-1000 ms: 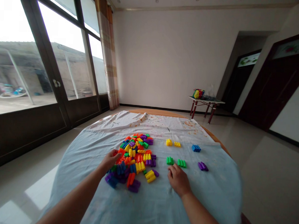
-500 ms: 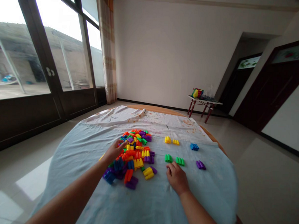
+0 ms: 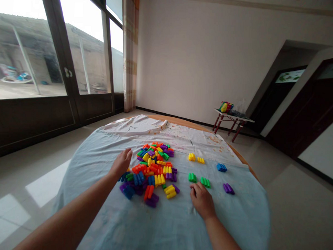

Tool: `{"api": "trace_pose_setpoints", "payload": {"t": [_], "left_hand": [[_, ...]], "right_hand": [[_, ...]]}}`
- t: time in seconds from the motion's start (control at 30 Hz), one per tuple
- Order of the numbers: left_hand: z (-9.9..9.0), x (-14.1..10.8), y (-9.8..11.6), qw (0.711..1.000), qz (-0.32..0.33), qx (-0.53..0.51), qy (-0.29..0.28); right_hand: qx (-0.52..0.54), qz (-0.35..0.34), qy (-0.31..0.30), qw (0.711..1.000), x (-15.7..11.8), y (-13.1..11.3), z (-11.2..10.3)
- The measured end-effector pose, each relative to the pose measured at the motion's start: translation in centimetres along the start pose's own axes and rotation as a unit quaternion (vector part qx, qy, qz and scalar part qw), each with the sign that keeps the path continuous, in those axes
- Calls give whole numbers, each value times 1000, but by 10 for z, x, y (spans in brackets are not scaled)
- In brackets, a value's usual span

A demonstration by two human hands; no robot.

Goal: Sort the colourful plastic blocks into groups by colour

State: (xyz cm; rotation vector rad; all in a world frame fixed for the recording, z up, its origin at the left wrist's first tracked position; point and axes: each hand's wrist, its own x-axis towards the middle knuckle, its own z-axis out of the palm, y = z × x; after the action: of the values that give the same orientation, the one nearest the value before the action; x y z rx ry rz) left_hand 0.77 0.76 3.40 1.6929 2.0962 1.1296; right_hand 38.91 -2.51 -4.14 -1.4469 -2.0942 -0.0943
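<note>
Over a blue tablecloth (image 3: 79,187) by tall windows (image 3: 84,45), hands (image 3: 122,163) (image 3: 202,201) apart (plastic blocks (image 3: 154,168) between)

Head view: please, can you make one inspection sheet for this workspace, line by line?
Surface: light blue cloth over a round wooden table; stained white cloth beyond it.
Job's things: mixed plastic blocks in a pile; small sorted groups beside it, including green blocks.
Clutter: nothing seen.
Hands: left hand open, beside the pile; right hand on the cloth, near the green blocks, holding nothing.
Cables: nothing seen.
Surroundings: glass doors at left; small red-legged table far right.
</note>
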Motion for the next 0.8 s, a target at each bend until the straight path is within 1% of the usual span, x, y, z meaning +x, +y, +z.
{"api": "trace_pose_setpoints", "payload": {"t": [0.1,0.2,0.33,0.4,0.43,0.5,0.6,0.7,0.77,0.8], "left_hand": [[-13,-4,-25,997,-27,75,5],[-16,-16,-45,989,-45,141,0],[-13,-33,-60,978,-53,200,-7],[-11,-38,-63,975,-46,219,-6],[-11,-39,-63,973,-44,227,-4],[-10,-40,-64,970,-42,240,-3],[-10,-40,-63,966,-42,254,-8],[-11,-40,-61,964,-44,264,-11],[-12,-40,-59,963,-43,268,-12],[-12,-41,-59,962,-41,269,-12]], "right_hand": [[10,1,-3,1000,0,1,0],[33,9,2,999,0,4,1],[84,19,22,996,-1,9,1],[107,11,38,993,2,4,-2],[118,2,43,992,5,-3,-4],[145,-30,38,988,14,-25,-8],[195,-111,7,974,34,-80,-12],[228,-202,-50,951,54,-139,-9],[223,-230,-91,943,63,-168,-2],[217,-237,-109,941,66,-177,2]]}}
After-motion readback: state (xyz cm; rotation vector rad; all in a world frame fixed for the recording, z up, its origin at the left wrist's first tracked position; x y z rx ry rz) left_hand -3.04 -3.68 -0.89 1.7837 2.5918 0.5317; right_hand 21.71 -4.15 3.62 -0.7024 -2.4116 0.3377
